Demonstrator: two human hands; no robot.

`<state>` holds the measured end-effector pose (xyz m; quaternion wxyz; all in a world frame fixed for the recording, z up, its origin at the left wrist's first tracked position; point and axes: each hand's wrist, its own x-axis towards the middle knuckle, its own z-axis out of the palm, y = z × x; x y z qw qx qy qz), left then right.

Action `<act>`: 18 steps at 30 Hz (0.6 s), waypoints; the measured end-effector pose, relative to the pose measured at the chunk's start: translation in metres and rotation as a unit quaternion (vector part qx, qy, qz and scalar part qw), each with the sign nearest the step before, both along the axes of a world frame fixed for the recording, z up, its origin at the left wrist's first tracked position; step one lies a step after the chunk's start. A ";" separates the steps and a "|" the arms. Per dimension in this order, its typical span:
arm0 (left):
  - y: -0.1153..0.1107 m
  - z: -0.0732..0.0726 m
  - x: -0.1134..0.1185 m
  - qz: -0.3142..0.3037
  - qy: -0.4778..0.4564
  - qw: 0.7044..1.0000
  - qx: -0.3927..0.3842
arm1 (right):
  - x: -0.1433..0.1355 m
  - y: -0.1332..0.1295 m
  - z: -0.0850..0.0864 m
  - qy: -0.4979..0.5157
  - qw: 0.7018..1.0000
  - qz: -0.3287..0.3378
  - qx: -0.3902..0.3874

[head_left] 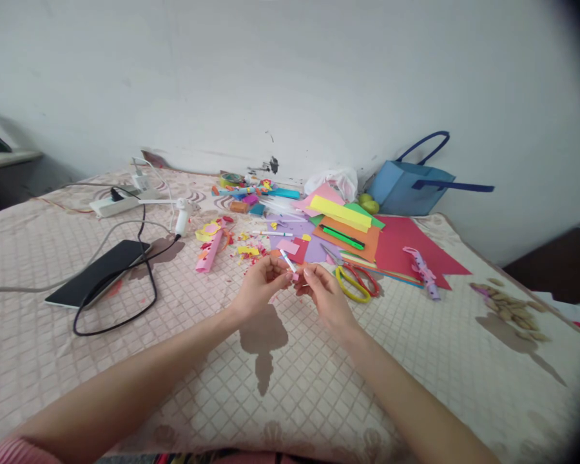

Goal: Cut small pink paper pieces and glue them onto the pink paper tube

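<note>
My left hand and my right hand meet above the table, fingertips pinched close together. Between them a slim white stick points up and away from me. A small pink paper piece sits at its lower end, between the fingertips of both hands; the fingers hide part of it. Just beyond the hands lie a pink paper rectangle and a purple sheet. To the right of my right hand rest scissors with yellow handles and scissors with red handles.
Coloured paper sheets and a green cutter lie right of centre. A blue bag stands by the wall. Left are a black tablet-like device, cables, a power strip and a white glue gun. Peanuts lie right.
</note>
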<state>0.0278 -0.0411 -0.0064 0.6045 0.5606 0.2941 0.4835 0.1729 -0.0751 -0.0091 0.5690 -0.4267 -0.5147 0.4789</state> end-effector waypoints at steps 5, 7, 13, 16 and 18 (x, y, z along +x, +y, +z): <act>0.000 -0.002 0.000 -0.005 0.000 1.000 0.006 | 0.001 -0.001 0.002 -0.048 0.999 0.021 -0.003; -0.001 -0.003 0.000 -0.006 -0.001 1.000 0.006 | 0.002 0.000 0.001 -0.055 0.998 0.019 -0.004; -0.002 -0.003 0.001 -0.015 0.002 1.000 -0.002 | 0.002 0.001 -0.002 -0.075 0.997 0.005 0.004; -0.002 -0.003 0.000 -0.029 0.039 0.999 -0.018 | 0.003 0.001 -0.002 -0.087 0.996 -0.006 0.014; -0.003 -0.002 -0.001 -0.036 0.065 0.997 -0.037 | 0.003 0.001 -0.003 -0.091 0.996 -0.010 0.018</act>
